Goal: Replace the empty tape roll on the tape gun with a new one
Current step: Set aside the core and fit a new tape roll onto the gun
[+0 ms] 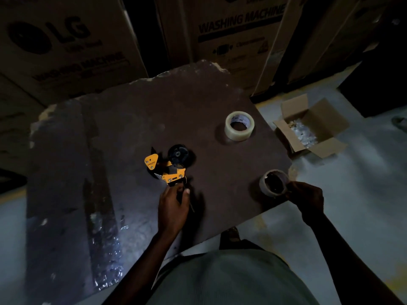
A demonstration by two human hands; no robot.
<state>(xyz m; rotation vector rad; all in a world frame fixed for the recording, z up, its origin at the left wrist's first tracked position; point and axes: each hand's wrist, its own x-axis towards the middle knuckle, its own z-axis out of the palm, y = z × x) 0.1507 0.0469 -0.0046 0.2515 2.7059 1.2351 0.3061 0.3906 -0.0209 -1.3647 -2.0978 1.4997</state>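
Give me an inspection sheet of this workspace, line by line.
Surface: worn dark board, edges chipped.
Job's things: tape gun with bare hub; new clear tape roll lying flat, apart; empty core near the board's right edge.
Clutter: nothing seen on the board.
Hands: left hand grips the gun's handle; right hand holds the empty core.
Cables: nothing seen.
Surroundings: washing machine cartons behind; small open box on the floor, right.

Open brown board (pixel 123 128) fills the frame's centre and left, free for passage. Obstacles sit right of centre: a full tape roll (pixel 239 129), the tape gun (pixel 168 166) at mid-frame, an empty core (pixel 274 183) at the board's right edge. Cartons (pixel 66 45) wall off the top; a small open box (pixel 312 126) stands right.
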